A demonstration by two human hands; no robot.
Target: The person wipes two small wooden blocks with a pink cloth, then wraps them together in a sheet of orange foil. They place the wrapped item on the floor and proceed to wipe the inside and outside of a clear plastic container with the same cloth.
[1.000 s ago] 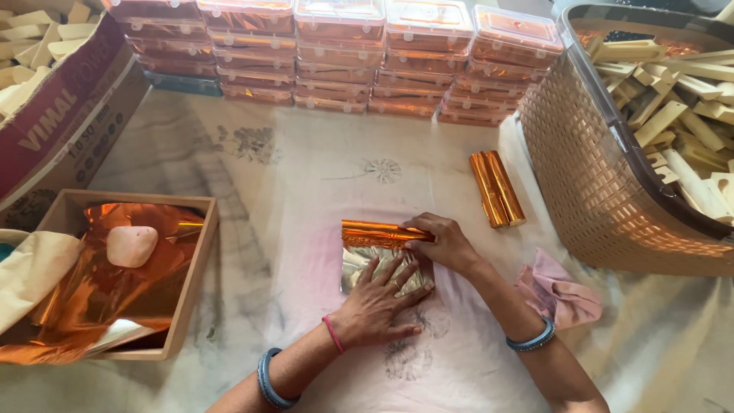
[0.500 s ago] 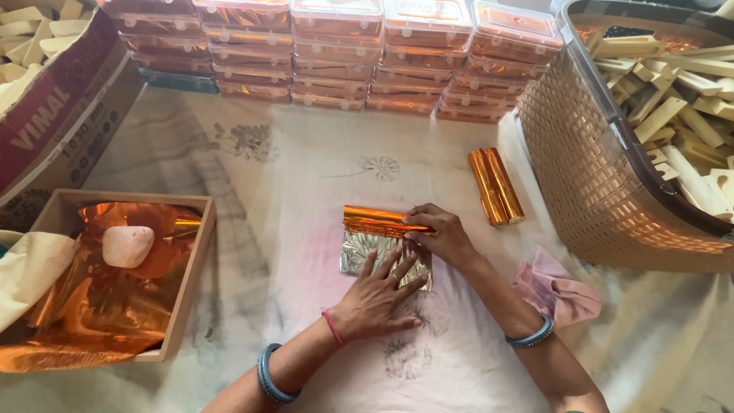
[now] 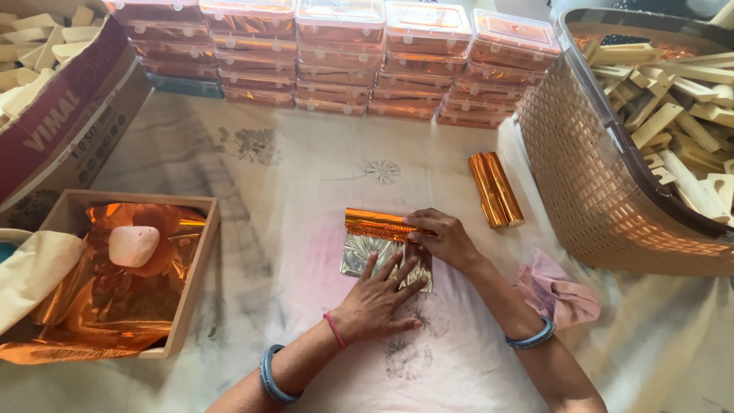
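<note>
A sheet of orange foil [image 3: 365, 243] lies on the white cloth, silver side up, with its far edge rolled around a bar into an orange tube [image 3: 375, 224]. My left hand [image 3: 380, 298] presses flat on the near part of the sheet, fingers spread. My right hand [image 3: 443, 237] pinches the right end of the rolled tube. Two finished orange-wrapped bars [image 3: 496, 190] lie side by side just right of my hands.
A wooden tray [image 3: 195, 268] at left holds crumpled orange foil and a pale soap-like block [image 3: 133, 245]. Stacked clear boxes [image 3: 336, 53] line the far edge. A woven basket [image 3: 581, 176] of pale bars stands right. A pink cloth [image 3: 558, 294] lies nearby.
The rolled tube has moved a little farther from me, uncovering more silver foil. My left hand slid forward with its fingers spread on the sheet.
</note>
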